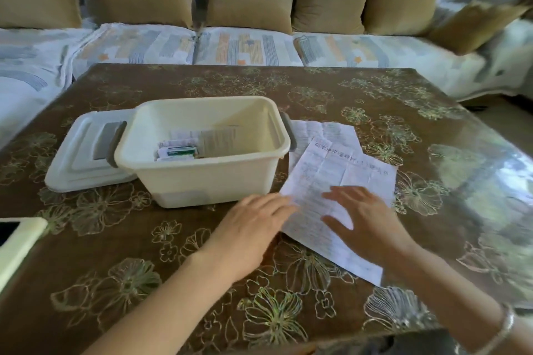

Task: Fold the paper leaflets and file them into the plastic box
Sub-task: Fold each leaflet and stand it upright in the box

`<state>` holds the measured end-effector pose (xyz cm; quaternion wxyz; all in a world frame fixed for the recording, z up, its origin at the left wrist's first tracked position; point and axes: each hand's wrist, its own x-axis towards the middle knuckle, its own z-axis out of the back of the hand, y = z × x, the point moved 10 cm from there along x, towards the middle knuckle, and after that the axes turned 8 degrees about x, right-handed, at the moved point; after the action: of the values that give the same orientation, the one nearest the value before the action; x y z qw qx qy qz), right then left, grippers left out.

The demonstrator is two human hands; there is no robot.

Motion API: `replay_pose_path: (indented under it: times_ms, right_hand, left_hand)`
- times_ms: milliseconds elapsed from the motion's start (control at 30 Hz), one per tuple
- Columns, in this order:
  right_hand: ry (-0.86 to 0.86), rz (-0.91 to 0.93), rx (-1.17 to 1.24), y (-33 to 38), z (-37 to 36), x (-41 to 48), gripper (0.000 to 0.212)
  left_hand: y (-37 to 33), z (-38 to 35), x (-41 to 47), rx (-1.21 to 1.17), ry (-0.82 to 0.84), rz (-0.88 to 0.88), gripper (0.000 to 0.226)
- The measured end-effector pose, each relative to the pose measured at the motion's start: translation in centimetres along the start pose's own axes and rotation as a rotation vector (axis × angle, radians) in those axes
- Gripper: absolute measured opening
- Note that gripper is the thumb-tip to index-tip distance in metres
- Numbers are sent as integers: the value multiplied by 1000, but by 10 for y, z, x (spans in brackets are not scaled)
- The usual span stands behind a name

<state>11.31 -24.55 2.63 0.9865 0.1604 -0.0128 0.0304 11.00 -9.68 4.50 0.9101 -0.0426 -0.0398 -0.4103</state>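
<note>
**Two hands flatten a leaflet beside an open box**

A long sofa point(259, 45) with tan cushions runs along the far side of the room. In front of it stands a brown table point(144, 282) with a pale flower pattern. Left of centre on the table is a cream box point(202, 178), which is open. Its lid point(80, 158) lies flat against the box's left side, probably set there to leave the opening free for filing.

Just right of the box, an unfolded leaflet point(340, 170) lies creased and askew on the table. It partly covers a second sheet point(334, 131) that touches the box's right handle. Keeping both sheets this close makes it a short reach to drop them in.

The right hand point(366, 227) lies palm down on the near half of the leaflet with its fingers straight and spread. It seems to be pinning the paper down for a fold. The left hand point(253, 227) lies flat and relaxed, its fingertips at the leaflet's left edge. It grips nothing and looks ready to lift that edge.

Inside the box, a few folded papers point(202, 144) already lie on the bottom.
</note>
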Motion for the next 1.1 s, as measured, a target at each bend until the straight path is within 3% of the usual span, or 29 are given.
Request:
replay_pose_path:
  times_ms: [67, 200, 267, 367, 500, 667, 733, 800, 867, 967, 1033, 1100]
  right_hand:
    - [78, -20, 9, 2, -20, -11, 62]
    - [60, -36, 101, -4, -32, -25, 63]
    - [35, -9, 111, -6, -28, -30, 66]
    - [45, -11, 203, -8, -16, -41, 69]
    - [71, -206, 922, -25, 3, -58, 57]
    - [-56, -330, 1280, -44, 9, -79, 51]
    - [-146, -400, 1309, -56, 1, -88, 45]
    - [-156, -381, 1324, -61, -9, -93, 84]
    - [-110, -297, 1406, -51, -14, -96, 100]
    - [-83, -226, 1363, -32, -15, -97, 81]
    - [-121, -195, 1207, -21, -12, -97, 56]
    - [-160, -229, 1060, -18, -15, -95, 49]
  left_hand:
    - [9, -9, 1, 41, -24, 13, 80]
    - [12, -6, 7, 29, -181, -89, 53]
    - [13, -1, 7, -55, -240, -96, 37]
    - [25, 8, 2, -276, -349, 28, 23]
    - [31, 17, -13, -583, -444, 171, 13]
    - [20, 35, -28, -697, -557, 238, 12]
    - [12, 38, -30, -724, -567, 253, 24]
    - [7, 41, -35, -712, -597, 281, 25]
    - [7, 43, -45, -662, -646, 330, 17]
    - [14, 35, -64, -551, -650, 426, 19]
    - [20, 25, -74, -474, -612, 489, 22]
    - [27, 12, -82, -416, -576, 552, 20]
